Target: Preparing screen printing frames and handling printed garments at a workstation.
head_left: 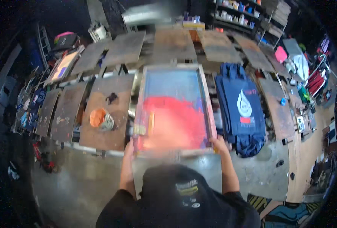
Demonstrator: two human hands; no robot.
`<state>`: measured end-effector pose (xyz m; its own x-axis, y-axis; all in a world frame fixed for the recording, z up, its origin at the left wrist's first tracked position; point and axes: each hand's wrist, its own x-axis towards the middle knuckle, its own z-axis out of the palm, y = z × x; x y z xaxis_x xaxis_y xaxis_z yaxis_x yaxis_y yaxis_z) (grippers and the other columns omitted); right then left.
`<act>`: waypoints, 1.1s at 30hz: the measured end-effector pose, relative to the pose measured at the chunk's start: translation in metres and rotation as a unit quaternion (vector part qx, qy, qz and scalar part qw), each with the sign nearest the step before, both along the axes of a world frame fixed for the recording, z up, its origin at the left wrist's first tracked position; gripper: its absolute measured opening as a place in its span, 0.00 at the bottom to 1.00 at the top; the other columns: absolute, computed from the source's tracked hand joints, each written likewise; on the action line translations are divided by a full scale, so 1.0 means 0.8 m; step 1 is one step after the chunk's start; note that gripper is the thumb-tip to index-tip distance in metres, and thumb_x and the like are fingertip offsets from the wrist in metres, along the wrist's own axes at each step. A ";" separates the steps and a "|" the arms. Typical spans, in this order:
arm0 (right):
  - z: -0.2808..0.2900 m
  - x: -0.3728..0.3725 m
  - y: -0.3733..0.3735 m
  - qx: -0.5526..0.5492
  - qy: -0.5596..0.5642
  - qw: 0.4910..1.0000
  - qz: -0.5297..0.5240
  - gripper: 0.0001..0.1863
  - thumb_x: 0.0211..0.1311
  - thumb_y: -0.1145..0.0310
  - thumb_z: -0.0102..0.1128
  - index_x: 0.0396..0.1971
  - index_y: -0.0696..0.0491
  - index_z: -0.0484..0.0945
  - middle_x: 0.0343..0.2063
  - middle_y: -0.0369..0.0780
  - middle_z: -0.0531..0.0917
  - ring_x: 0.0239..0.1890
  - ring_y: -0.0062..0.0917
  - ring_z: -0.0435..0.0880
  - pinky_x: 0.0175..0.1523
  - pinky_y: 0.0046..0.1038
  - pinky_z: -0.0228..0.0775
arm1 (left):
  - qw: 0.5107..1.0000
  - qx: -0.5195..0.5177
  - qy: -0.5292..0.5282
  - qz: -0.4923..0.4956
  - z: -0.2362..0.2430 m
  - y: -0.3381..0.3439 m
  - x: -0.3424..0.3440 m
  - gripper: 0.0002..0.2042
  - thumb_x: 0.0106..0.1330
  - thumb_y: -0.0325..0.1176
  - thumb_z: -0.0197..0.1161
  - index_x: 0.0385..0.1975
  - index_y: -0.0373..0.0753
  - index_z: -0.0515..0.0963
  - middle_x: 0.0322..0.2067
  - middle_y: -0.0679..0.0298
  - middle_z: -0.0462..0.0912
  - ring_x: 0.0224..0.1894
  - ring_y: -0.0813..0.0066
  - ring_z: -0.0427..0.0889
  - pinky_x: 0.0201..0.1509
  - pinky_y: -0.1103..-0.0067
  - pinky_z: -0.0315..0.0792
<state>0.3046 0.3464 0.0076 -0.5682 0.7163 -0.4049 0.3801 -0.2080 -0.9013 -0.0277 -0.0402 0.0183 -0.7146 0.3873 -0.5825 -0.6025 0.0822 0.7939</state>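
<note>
A screen-printing frame (205, 91) lies straight ahead of me, its long sides running away from me. The far part of its mesh is blue-grey, and red and pale orange ink covers the near part. My left hand (129, 147) is closed on the frame's near left corner. At the near right corner, my right hand (218, 144) is closed on the edge. Some fingers of both hands are hidden by the frame. Just to the right, a stack of navy tote bags (229, 102) bears a white drop-shaped print with a small red patch.
On the brown board (88, 133) at left stand a tub of orange ink (106, 122) and a small dark crumpled thing (111, 98). More flat boards (125, 47) line both sides of the bench. Shelves (237, 17) with containers stand at the back right.
</note>
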 end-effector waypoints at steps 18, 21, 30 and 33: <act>0.018 -0.010 -0.015 0.111 -0.047 0.992 0.035 0.21 0.50 0.68 0.60 0.43 0.64 0.77 0.34 0.43 0.83 0.37 0.25 0.80 0.45 0.28 0.71 | 0.945 -0.175 0.271 -0.045 -0.046 -0.010 0.006 0.30 0.74 0.53 0.41 0.48 0.26 0.76 0.46 0.53 0.81 0.50 0.66 0.77 0.57 0.74 0.66; 0.006 -0.008 -0.015 0.198 -0.018 0.980 0.022 0.21 0.51 0.62 0.58 0.38 0.65 0.75 0.28 0.49 0.82 0.31 0.36 0.82 0.39 0.35 0.73 | 0.961 -0.125 0.243 -0.042 -0.051 -0.012 0.004 0.29 0.75 0.51 0.41 0.51 0.27 0.75 0.48 0.55 0.80 0.52 0.69 0.76 0.59 0.75 0.65; 0.048 -0.017 -0.024 0.105 -0.031 0.994 0.023 0.23 0.52 0.66 0.58 0.46 0.65 0.75 0.36 0.49 0.84 0.38 0.33 0.83 0.43 0.33 0.73 | 0.962 -0.102 0.251 -0.042 -0.060 -0.007 -0.008 0.27 0.75 0.50 0.41 0.54 0.29 0.73 0.48 0.55 0.79 0.51 0.68 0.75 0.58 0.74 0.66; 0.045 -0.016 -0.021 0.134 -0.033 0.989 0.045 0.25 0.51 0.66 0.56 0.48 0.64 0.76 0.38 0.45 0.83 0.42 0.31 0.81 0.49 0.30 0.71 | 0.930 -0.166 0.325 -0.051 -0.060 -0.008 -0.008 0.27 0.74 0.50 0.42 0.51 0.29 0.73 0.45 0.52 0.79 0.49 0.64 0.76 0.57 0.72 0.66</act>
<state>0.2920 0.3298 0.0434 -0.6129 0.7512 -0.2452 0.4460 0.0727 -0.8921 -0.0339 -0.0463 -0.0294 -0.9267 0.3487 -0.1400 0.0203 0.4186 0.9079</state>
